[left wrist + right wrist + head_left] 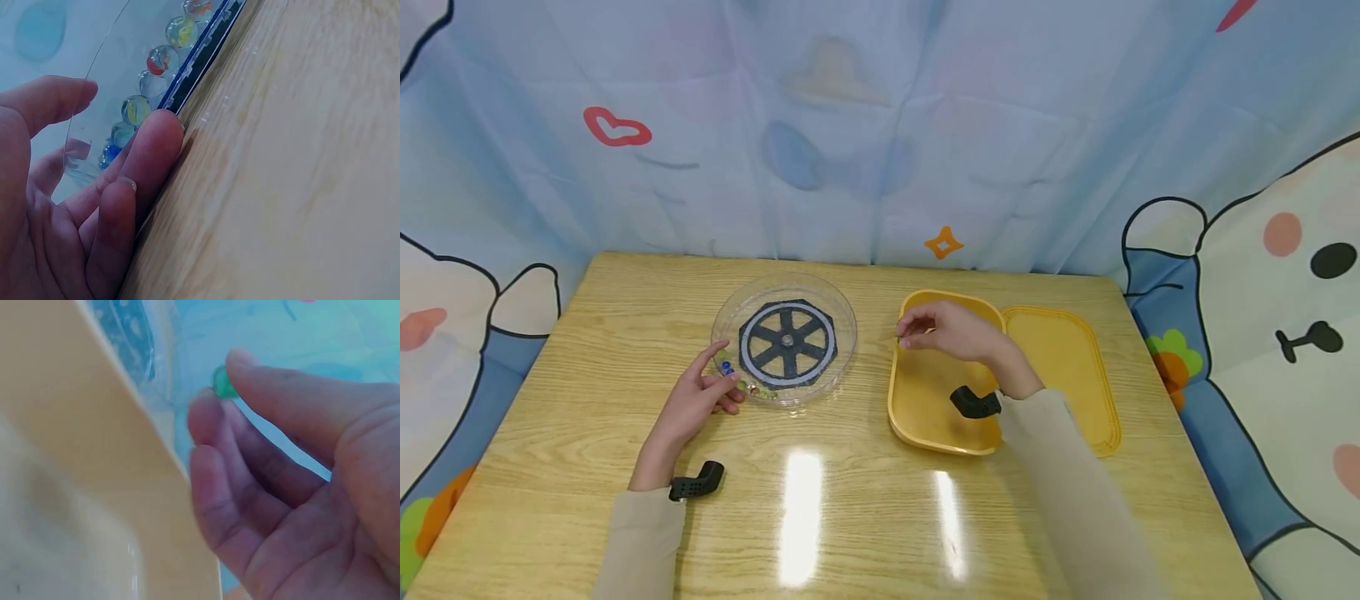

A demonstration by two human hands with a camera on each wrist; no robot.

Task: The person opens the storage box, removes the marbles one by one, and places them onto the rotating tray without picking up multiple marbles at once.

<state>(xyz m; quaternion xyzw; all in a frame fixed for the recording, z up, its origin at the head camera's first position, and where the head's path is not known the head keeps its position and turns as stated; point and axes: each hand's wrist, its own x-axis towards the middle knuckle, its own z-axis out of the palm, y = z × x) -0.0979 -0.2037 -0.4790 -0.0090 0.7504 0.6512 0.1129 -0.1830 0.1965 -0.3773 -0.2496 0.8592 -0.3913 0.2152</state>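
Observation:
A clear round dish [846, 358] stands left of centre, with a dark six-spoked wheel design [787, 340] inside. Several glass marbles [164, 60], some with yellow, red or blue swirls, lie along its near left wall. My left hand [696, 396] holds the dish by that edge, its fingers against the outer wall near the tabletop. Over the yellow tray [936, 421], my right hand [951, 333] pinches a green marble [224, 382] between thumb and finger, near the tray's left rim. The fingers hide part of that marble.
A yellow lid [1067, 367] lies flat against the tray's right side. The wooden table [865, 517] ends at a patterned blue curtain [880, 125] behind. Black wrist cameras [698, 482] sit on both wrists.

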